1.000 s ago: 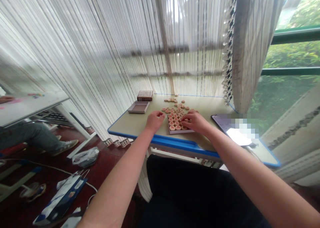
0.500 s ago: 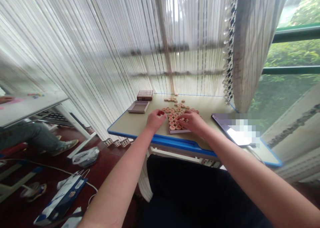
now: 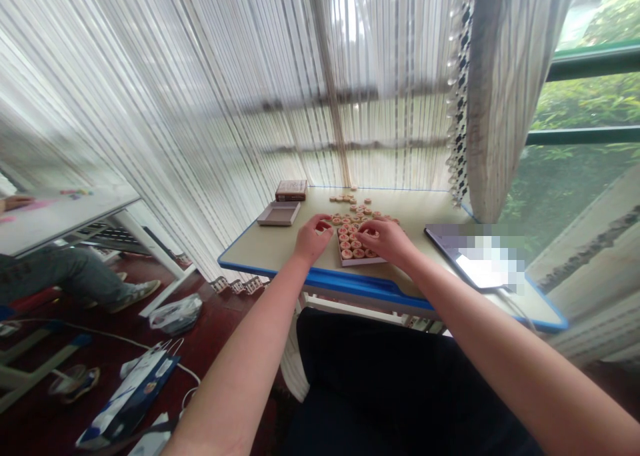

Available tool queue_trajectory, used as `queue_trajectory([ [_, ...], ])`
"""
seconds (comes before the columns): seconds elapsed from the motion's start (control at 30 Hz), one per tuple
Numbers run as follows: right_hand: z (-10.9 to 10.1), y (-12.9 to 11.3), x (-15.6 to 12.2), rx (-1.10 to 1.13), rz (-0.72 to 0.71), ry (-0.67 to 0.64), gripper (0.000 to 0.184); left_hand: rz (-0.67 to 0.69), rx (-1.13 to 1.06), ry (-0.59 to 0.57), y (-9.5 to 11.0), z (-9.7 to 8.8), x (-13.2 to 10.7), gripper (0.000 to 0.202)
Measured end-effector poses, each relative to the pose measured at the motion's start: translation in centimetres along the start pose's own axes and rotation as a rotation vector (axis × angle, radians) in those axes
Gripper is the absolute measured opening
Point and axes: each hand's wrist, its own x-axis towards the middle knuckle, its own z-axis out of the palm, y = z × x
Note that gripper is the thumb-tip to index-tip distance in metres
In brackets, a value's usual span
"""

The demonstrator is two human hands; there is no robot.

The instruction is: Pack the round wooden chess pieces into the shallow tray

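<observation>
- Left hand (image 3: 311, 238): fingers curled in narrow, tips at the far-left corner of the shallow box (image 3: 363, 262). Whether a disc is pinched between them cannot be told.
- Right hand (image 3: 386, 240): palm down over the right side of the box, fingers bent onto the packed discs (image 3: 351, 245). It hides what, if anything, it grips.
- The box lies between the two hands, touching or almost touching both. Its long axis runs away from the person, and neither hand is clearly the nearer.
- The packed discs are round wooden pieces with red marks, lying flat in rows (the rows under the right hand are hidden).
- Just beyond the box, loose discs (image 3: 356, 209) lie scattered on the surface (image 3: 280, 251), within reach of both sets of fingertips, with nothing standing between.
- Left of the box and beyond the left hand is an empty tray (image 3: 279, 213). Behind that a small brown case (image 3: 291, 190) sits close to the curtain (image 3: 225, 109).
- Right of the box, well apart, lies a dark flat screen (image 3: 447, 237).
- Far left of the box, off the surface, another person's legs (image 3: 75, 284) and a plastic bag (image 3: 173, 313) are on the floor.
</observation>
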Motion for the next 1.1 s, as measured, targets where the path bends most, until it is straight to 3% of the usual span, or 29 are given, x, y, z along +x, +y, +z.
queue_trajectory([
  [0.2,-1.0,0.1,-0.1,0.005,0.091,0.105,0.020,0.027,0.083,-0.049,0.5,-0.2,-0.2,0.014],
  [0.37,-1.9,0.6,-0.8,0.030,0.177,0.170,0.021,0.154,0.062,-0.143,0.8,-0.4,-0.6,0.016],
  [0.53,-2.8,1.4,-1.7,-0.019,0.270,0.311,0.020,0.166,0.101,-0.188,0.9,-0.5,-0.6,0.016],
  [0.8,-2.3,1.5,-1.8,-0.035,0.254,0.238,0.019,0.178,0.095,-0.175,0.8,-0.4,-0.5,0.020],
  [0.97,-2.0,1.7,-2.0,-0.005,0.274,0.056,0.016,0.159,0.082,-0.175,0.8,-0.3,-0.5,0.019],
  [1.1,-1.9,1.8,-2.0,-0.023,0.238,0.007,0.016,0.147,0.073,-0.186,0.9,-0.3,-0.6,0.019],
])
